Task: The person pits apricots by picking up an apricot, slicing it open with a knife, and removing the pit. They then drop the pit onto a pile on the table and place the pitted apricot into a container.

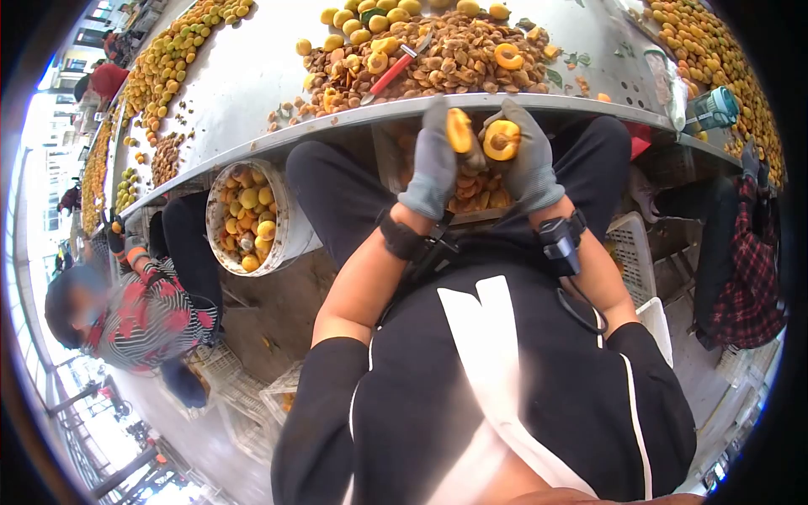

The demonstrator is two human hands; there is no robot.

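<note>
Both my hands wear grey gloves and are raised over my lap at the table's edge. In my left hand is an apricot half, its cut face showing. My right hand holds another apricot half with a dark hollow in its cut face. The two halves are apart. Below them, between my knees, a crate holds opened apricot pieces. On the metal table, a red-handled knife lies on a heap of brown pits.
A white bucket of apricots stands left of my knee. Whole apricots lie along the table's far left. A teal-lidded bottle is at the right. Co-workers sit on the left and right. Plastic crates stand nearby.
</note>
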